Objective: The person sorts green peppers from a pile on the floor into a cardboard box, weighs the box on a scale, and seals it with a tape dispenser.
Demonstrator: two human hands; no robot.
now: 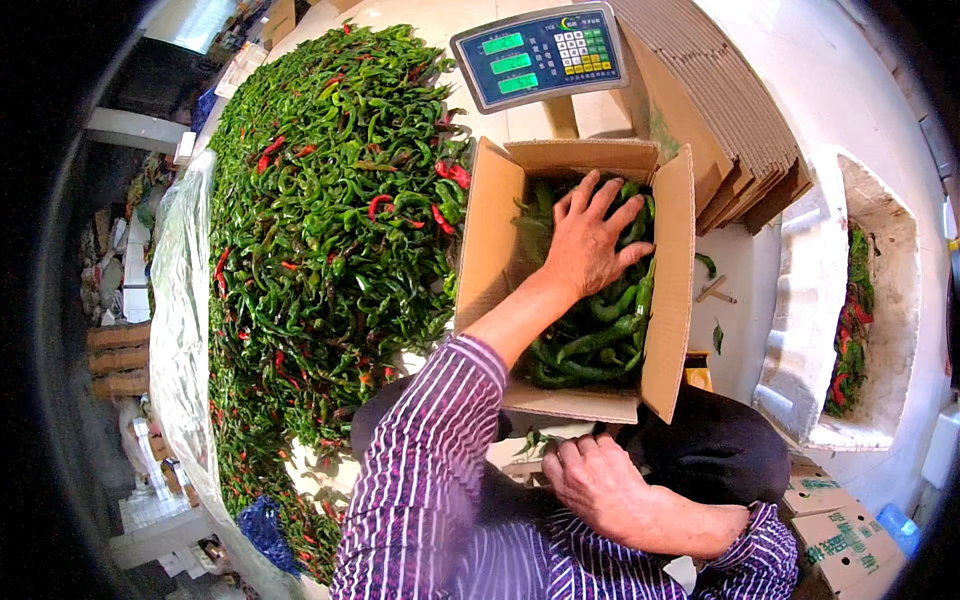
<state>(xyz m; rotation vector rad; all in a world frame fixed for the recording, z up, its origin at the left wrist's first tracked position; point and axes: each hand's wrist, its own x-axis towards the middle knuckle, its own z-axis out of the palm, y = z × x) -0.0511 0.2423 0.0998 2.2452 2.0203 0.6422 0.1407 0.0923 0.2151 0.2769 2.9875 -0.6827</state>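
My left hand [592, 235] lies with fingers spread on the green chili peppers [605, 335] inside an open cardboard box [675, 290]. Its fingers press on the peppers near the box's far side and are not wrapped round any. The box's flaps stand up, and the peppers fill its inside below the rim. Close to my lap, just before the box's near edge, my right hand [600, 485] is closed with curled fingers. Small green leafy bits [535, 442] show beside its fingertips. What those fingers hold, if anything, is hidden.
A large heap of green and red peppers [330, 200] spreads on the left. Beyond the box stands a digital scale display [540, 55]. Flattened cartons [700, 90] are stacked at the far right. A white foam box [870, 430] holding peppers stands right; printed cartons [845, 540] lie below it.
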